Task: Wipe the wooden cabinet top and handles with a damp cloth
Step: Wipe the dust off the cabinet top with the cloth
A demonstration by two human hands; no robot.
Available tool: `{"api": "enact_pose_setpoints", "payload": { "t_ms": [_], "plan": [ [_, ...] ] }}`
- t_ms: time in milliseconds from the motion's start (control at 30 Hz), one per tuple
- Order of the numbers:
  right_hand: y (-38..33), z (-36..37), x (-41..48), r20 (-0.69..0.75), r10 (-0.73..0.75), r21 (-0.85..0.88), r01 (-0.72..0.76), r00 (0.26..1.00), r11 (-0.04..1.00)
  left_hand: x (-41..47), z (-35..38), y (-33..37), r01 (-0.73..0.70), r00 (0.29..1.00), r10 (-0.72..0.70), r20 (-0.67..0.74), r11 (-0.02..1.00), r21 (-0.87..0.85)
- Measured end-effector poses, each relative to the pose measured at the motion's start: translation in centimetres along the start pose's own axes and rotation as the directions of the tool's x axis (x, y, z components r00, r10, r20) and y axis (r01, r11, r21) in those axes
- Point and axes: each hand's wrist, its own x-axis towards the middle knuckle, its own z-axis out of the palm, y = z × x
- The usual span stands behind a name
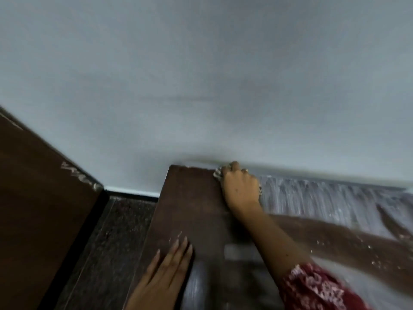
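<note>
Pale wall (201,74) fills the upper view. The wooden cabinet top (192,209) runs along its foot, long axis left to right; its left end is just past both hands, and the rest runs off to the right under a pale streaked band (wet or dusty, cannot tell). Right hand (241,189) far back at the wall edge, fingers curled over a bunched cloth (217,174) pressed to the top; left hand (165,271) flat, fingers straight, near the front left corner. Judgement: the right hand does the wiping, and a long stroke can only go rightward
</note>
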Motion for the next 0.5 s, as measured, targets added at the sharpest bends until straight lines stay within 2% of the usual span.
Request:
{"api": "enact_pose_setpoints", "payload": {
  "t_ms": [33,100,167,200,233,267,333,433,500],
  "plan": [
    [-0.1,-0.1,-0.4,0.004,0.003,-0.02,-0.003,1.0,1.0,-0.5,-1.3,1.1,0.097,0.995,-0.094,0.033,0.99,-0.107],
    [-0.4,0.1,-2.3,0.025,0.006,-0.08,-0.004,1.0,0.997,1.2,-2.3,1.1,0.145,0.989,-0.138,0.05,0.973,-0.179],
    [-0.8,0.4,-5.1,0.055,-0.008,-0.108,0.014,0.998,0.994,1.7,-3.3,0.8,0.199,0.97,-0.149,0.19,0.94,-0.278],
    [-1.0,0.5,-6.7,0.08,-0.011,-0.1,0.019,0.997,0.995,1.7,-3.5,0.9,0.23,0.943,-0.141,0.3,0.93,-0.285],
    [-1.2,0.6,-8.3,0.11,-0.011,-0.083,0.021,0.994,0.996,1.7,-3.9,1.2,0.255,0.925,-0.159,0.344,0.933,-0.256],
    [-1.4,0.6,-10.0,0.137,-0.006,-0.072,0.016,0.991,0.997,2.0,-4.0,1.2,0.267,0.917,-0.165,0.362,0.931,-0.251],
    [-1.9,0.3,-13.3,0.167,0.003,-0.061,0.007,0.986,0.998,2.3,-3.1,1.2,0.22,0.958,-0.165,0.236,0.948,-0.231],
    [-2.3,-0.2,-17.5,0.194,0.0,-0.054,0.01,0.981,0.999,2.2,-1.8,1.2,0.227,0.947,-0.15,0.285,0.939,-0.258],
    [-2.5,0.0,-20.1,0.148,-0.04,-0.05,0.048,0.988,0.998,2.2,-1.4,1.3,0.232,0.947,-0.155,0.281,0.935,-0.268]
  ]
}}
